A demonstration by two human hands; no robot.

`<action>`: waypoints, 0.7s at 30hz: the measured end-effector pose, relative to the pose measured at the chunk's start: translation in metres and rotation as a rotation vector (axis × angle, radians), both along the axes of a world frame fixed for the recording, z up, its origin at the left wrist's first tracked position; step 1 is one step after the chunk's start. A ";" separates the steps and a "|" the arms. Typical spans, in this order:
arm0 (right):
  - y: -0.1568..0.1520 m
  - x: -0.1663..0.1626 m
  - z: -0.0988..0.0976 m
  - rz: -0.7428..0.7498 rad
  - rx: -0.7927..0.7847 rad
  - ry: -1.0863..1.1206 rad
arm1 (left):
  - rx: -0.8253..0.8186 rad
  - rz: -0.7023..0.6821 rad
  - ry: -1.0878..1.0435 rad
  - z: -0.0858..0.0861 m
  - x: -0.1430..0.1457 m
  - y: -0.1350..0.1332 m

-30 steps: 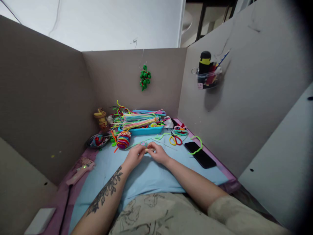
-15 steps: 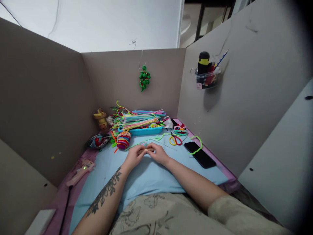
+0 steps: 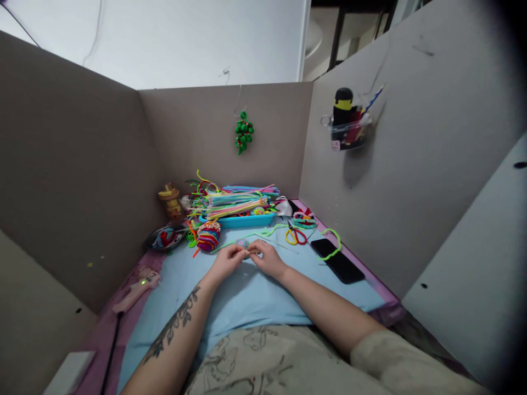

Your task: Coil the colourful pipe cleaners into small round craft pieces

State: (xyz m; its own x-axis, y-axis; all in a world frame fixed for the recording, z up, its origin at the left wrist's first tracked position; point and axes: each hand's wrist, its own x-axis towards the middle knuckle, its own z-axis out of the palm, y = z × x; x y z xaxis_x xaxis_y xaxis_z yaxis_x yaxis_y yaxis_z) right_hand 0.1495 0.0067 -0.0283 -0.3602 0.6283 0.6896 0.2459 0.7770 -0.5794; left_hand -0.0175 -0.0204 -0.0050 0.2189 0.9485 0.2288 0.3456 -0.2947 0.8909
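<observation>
My left hand (image 3: 229, 260) and my right hand (image 3: 267, 258) meet above the blue cloth (image 3: 255, 302), fingertips pinched together. Between them is a small pale piece (image 3: 247, 253), mostly hidden by the fingers; it may be pipe cleaner, but I cannot tell. Just behind the fingers lies a small round pastel piece (image 3: 242, 242). A striped, many-coloured fuzzy bundle (image 3: 208, 237) sits to the left of my left hand. Scissors (image 3: 295, 236) with yellow and red handles rest beyond my right hand, beside a light green pipe cleaner (image 3: 275, 229).
A blue tray (image 3: 247, 221) piled with pipe cleaners (image 3: 234, 203) stands at the back. On the right lies a black phone (image 3: 340, 263) under a green loop (image 3: 337, 241). A pink glue gun (image 3: 138, 291) and a dark bowl (image 3: 164, 238) are left. Grey panels (image 3: 197, 131) enclose the table.
Both hands stay in nearly the same place, with the fingertips shifting slightly around the small pale piece. The other things have not moved.
</observation>
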 end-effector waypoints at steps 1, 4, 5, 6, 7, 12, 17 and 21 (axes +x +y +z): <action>0.000 0.000 0.000 0.000 0.007 -0.006 | -0.002 0.002 0.004 0.000 0.000 0.000; -0.001 -0.001 0.000 0.007 0.016 -0.021 | -0.022 0.018 0.002 0.000 0.001 -0.001; -0.001 -0.001 0.000 0.010 0.015 -0.022 | -0.022 0.022 0.003 0.000 0.001 -0.001; -0.002 -0.001 0.000 0.012 0.010 -0.023 | -0.019 0.025 0.003 -0.001 0.002 -0.001; -0.002 -0.002 0.000 0.010 0.005 -0.021 | -0.016 0.027 0.004 -0.001 0.001 -0.001; -0.002 -0.003 -0.001 0.003 -0.006 -0.025 | -0.013 0.027 0.014 0.000 0.001 0.000; 0.001 -0.002 0.000 -0.054 -0.002 -0.012 | -0.012 0.039 -0.031 0.005 0.002 -0.003; 0.002 -0.001 0.001 -0.079 0.011 -0.015 | 0.011 0.043 -0.058 0.004 0.001 -0.002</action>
State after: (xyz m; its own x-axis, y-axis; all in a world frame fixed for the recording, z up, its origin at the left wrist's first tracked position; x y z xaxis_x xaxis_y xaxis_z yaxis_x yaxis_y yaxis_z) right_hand 0.1482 0.0085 -0.0278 -0.3199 0.6478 0.6914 0.3157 0.7609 -0.5669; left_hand -0.0163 -0.0224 -0.0014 0.1636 0.9542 0.2505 0.3059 -0.2904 0.9067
